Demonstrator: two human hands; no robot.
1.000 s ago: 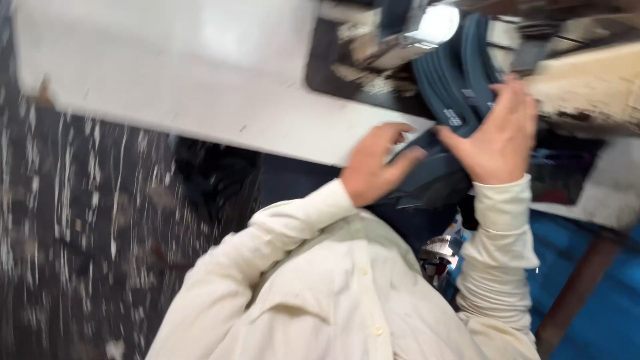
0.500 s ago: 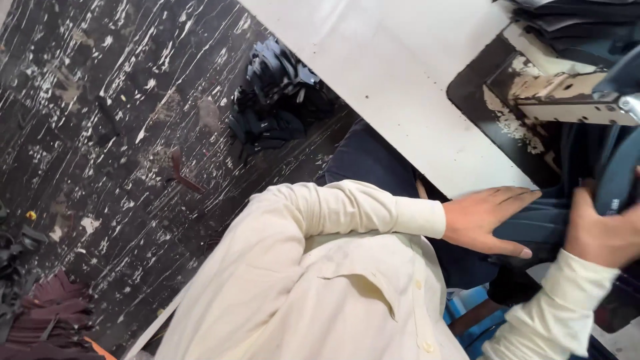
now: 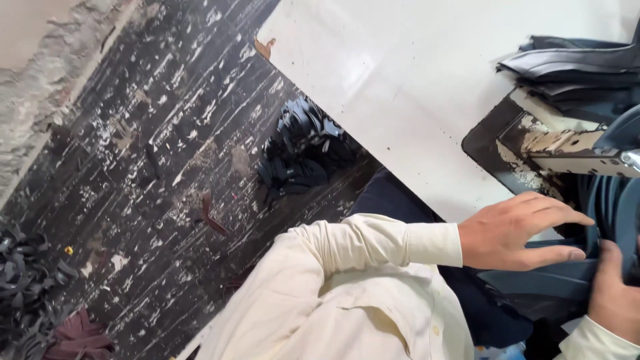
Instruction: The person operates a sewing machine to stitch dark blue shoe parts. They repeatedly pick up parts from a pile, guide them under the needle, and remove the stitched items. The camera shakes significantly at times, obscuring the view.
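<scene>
The left hand (image 3: 517,230) lies flat, palm down, fingers stretched out and slightly spread, pressing on a dark navy fabric piece (image 3: 553,277) at the near edge of the white table (image 3: 400,87); its grip is released, resting rather than grasping. The right hand (image 3: 613,293), partly cut off by the frame edge, curls its fingers over the same fabric, but whether that grip is clenched on it I cannot tell. The fabric looks smooth and matte, a long curved band whose long axis runs roughly left to right under both hands, its right end bending up toward the worn cream sewing machine (image 3: 567,147) with chipped paint. A stack of similar dark pieces (image 3: 573,67) lies flat on the glossy table behind the machine. Below, a heap of dark strips (image 3: 303,150) sits on the scuffed black floor (image 3: 133,167) flecked with white. Both sleeves are cream cotton.
</scene>
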